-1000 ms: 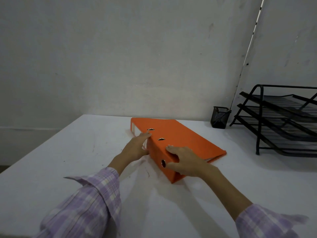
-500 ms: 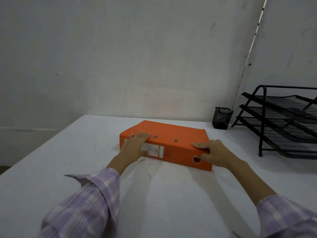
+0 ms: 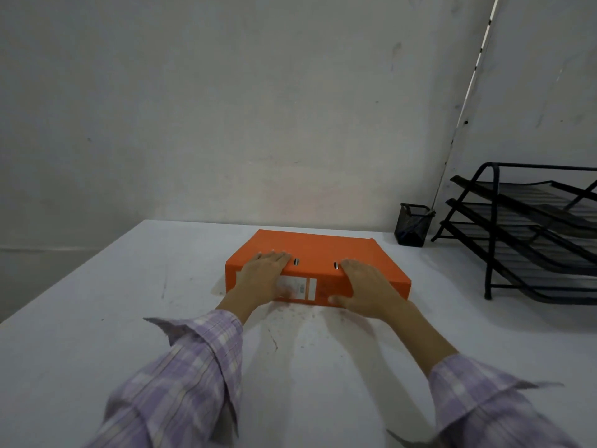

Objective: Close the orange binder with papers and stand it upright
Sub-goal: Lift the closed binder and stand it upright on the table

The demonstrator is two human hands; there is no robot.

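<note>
The orange binder [image 3: 326, 248] lies flat and closed on the white table [image 3: 97, 318], its spine with a white label turned toward me. My left hand [image 3: 261, 276] covers the left part of the spine, fingers reaching over the top cover. My right hand [image 3: 365, 286] grips the right part of the spine, thumb low on its face and fingers on the top edge. The papers inside are hidden.
A black mesh pen cup [image 3: 413, 229] stands at the back right by the wall. A black tiered paper tray [image 3: 529, 234] fills the right side. The wall rises just behind the table's far edge.
The binder has turned on the table, so its spine now faces me squarely. Both hands have shifted toward the middle of the spine.
</note>
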